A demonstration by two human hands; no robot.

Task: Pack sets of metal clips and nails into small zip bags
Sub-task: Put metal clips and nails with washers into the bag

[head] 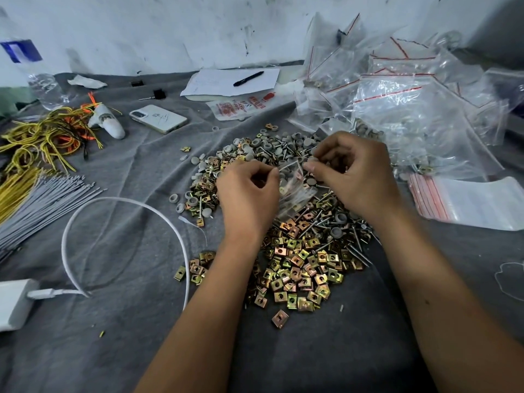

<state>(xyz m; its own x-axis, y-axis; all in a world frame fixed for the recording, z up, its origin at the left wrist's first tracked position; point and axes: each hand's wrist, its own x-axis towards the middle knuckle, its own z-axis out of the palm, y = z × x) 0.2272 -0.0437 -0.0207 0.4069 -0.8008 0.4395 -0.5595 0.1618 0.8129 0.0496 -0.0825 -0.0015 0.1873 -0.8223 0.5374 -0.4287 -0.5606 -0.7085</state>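
Metal clips [295, 268] heaped nearest — two hands, left hand [246, 194], right hand [354, 174], fingers pinching one zip bag [295, 185]

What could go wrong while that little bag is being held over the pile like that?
Both the left hand and right hand pinch the small zip bag above the loose metal clips and nails. If the seal is not fully pressed, pieces may drop back into the pile, spoiling the count. Nail tips might also pierce the thin plastic.
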